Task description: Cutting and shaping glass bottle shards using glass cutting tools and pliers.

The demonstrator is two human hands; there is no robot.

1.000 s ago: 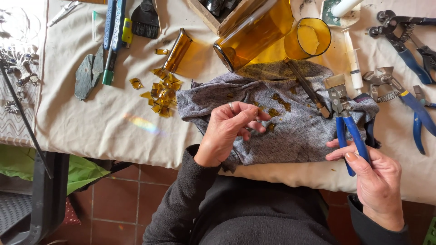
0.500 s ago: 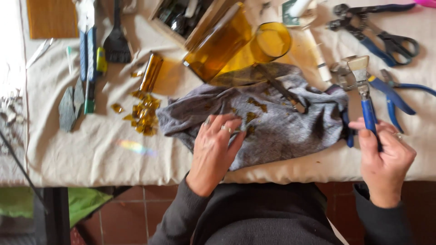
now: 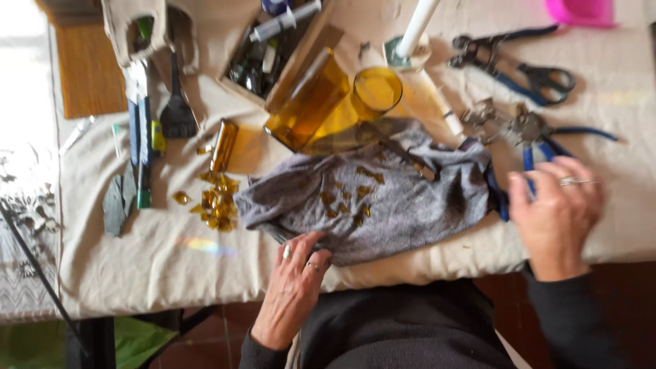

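Amber glass shards (image 3: 357, 196) lay scattered on the grey cloth (image 3: 383, 198) at mid-bench.
Left hand (image 3: 297, 273) rested fingers-spread on the cloth's near edge; right hand (image 3: 557, 215), loosely curled, closed over blue-handled pliers (image 3: 526, 140). Best kept flat and slow, clear of the shards.

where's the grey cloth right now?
Head view: the grey cloth lies mid-table, between the left hand at its near edge and the right hand.

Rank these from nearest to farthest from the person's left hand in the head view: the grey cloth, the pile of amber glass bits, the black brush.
From the left hand:
1. Grey cloth, touching its fingertips, just above.
2. Pile of amber glass bits, up and to the left.
3. Black brush, farther up-left, near the table's far side.
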